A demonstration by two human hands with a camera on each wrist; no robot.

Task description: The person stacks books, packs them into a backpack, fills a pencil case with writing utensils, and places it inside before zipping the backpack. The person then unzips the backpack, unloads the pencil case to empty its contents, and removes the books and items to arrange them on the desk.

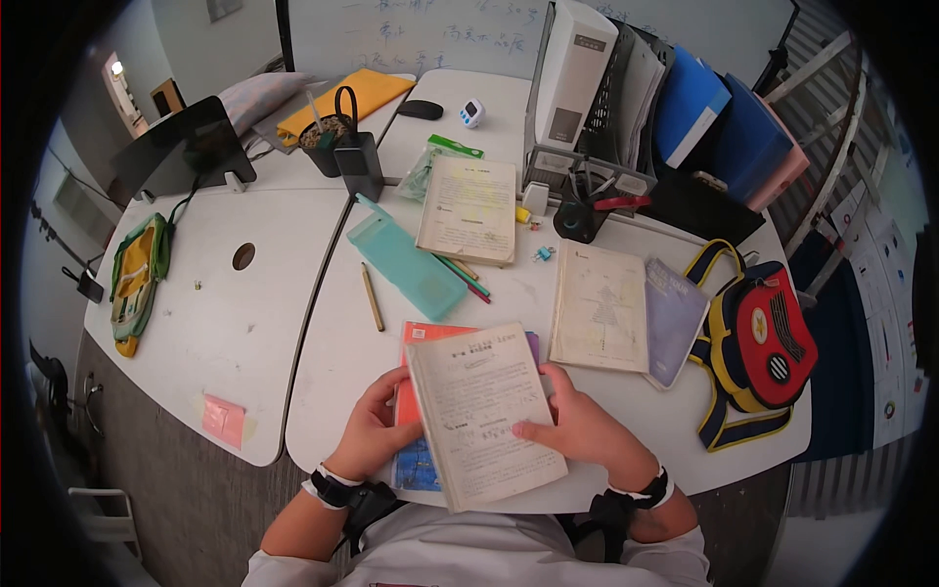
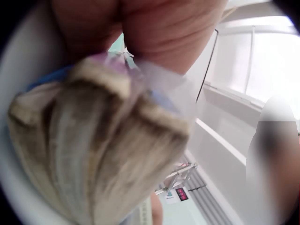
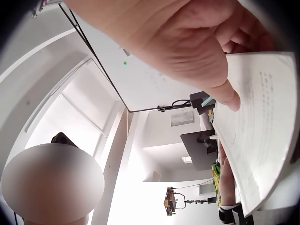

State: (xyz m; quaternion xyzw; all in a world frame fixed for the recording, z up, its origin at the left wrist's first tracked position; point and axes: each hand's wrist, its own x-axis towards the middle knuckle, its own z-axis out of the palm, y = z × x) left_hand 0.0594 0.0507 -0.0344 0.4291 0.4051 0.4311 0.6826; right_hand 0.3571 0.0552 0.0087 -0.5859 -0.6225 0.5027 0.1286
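A worn book with printed and handwritten text (image 1: pixel 484 421) is held at the table's front edge, between both hands. The left hand (image 1: pixel 377 426) grips its left side, thumb at the edge; its fingers go out of sight beneath. The right hand (image 1: pixel 592 426) holds the right side with the thumb pressed on the page. Under the book, a red and blue cover (image 1: pixel 415 465) shows at the left. In the left wrist view the worn page edges (image 2: pixel 103 150) lie close to the hand. The right wrist view shows the right thumb on the page (image 3: pixel 258 122).
Beyond lie a teal pencil case (image 1: pixel 406 264), pencils (image 1: pixel 373 296) and an open-faced book (image 1: pixel 469 210). To the right are another book (image 1: pixel 599 308), a purple booklet (image 1: pixel 673 323) and a red bag (image 1: pixel 773 338). File holders (image 1: pixel 572 73) stand at the back.
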